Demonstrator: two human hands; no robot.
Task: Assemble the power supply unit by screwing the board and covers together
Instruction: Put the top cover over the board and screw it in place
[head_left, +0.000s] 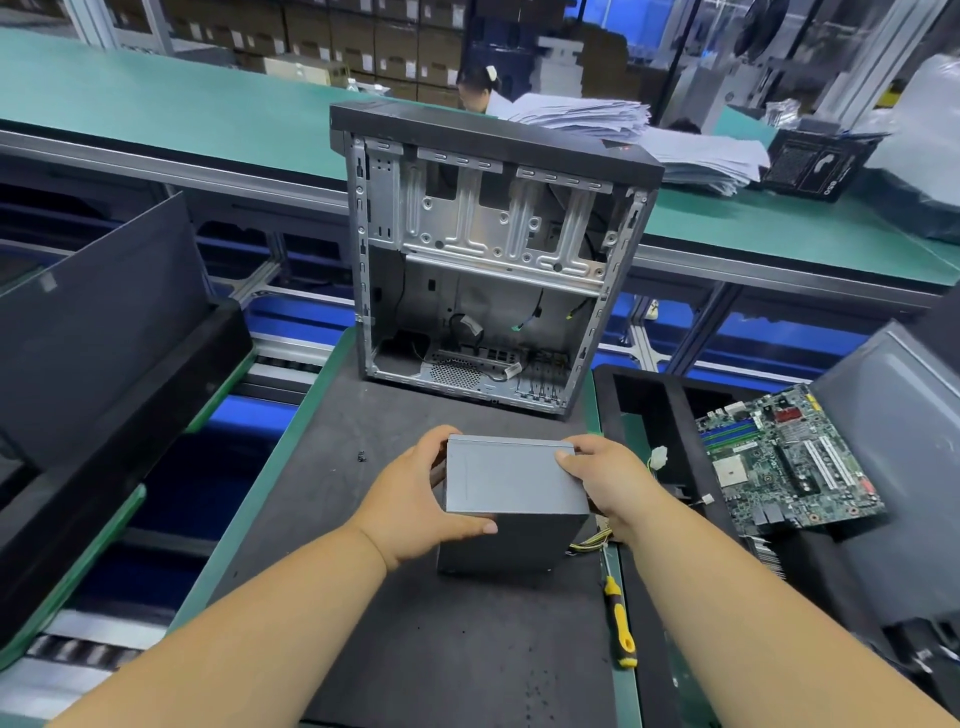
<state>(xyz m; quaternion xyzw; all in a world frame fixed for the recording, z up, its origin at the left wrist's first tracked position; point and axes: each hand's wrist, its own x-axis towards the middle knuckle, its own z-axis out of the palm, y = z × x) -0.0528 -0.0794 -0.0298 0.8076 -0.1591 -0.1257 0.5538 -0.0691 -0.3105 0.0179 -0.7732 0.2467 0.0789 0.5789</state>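
Left hand (415, 499) and right hand (597, 480) grasp the closed power supply unit (511, 480); screwdriver (618, 618) lies idle right of it, fastening seemingly outstanding.

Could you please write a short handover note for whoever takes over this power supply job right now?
Left hand and right hand both grip the grey power supply unit, which sits on the black mat in front of the open computer case.
Yellow-handled screwdriver lies untouched at the mat's right edge; a small dark part, perhaps a screw, lies to the left.
Motherboard rests on the tray to the right.
Done: cover looks in place. Left: screwing, as far as visible.
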